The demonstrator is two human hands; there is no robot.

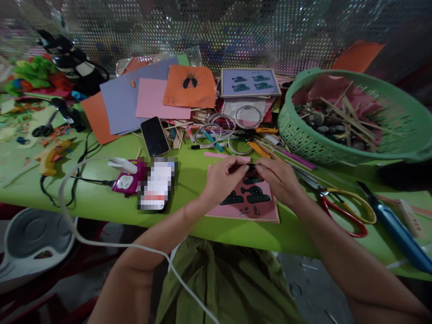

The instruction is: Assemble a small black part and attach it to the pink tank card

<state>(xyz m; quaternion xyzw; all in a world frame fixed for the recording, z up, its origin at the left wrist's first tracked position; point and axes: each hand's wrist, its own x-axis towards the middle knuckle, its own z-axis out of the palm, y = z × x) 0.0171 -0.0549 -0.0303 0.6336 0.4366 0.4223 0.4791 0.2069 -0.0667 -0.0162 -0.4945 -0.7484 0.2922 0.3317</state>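
My left hand [225,178] and my right hand [277,178] meet over a pink card [219,215] at the table's front edge. Between the fingertips of both hands is a small dark piece [251,166]; its kind is too small to make out. On the card are dark green tank shapes [257,194], partly covered by my hands, with handwritten characters below them. Thin wooden sticks run along the card's edges. Just behind my hands lies a narrow pink paper strip [216,155].
A green plastic basket [313,144] with stones and sticks stands back right. Scissors [351,211] and a blue tool [398,229] lie to the right. Left are two phones [155,137], a purple power adapter [126,183] and a white cable [101,243]. Rings, pens and coloured paper lie behind.
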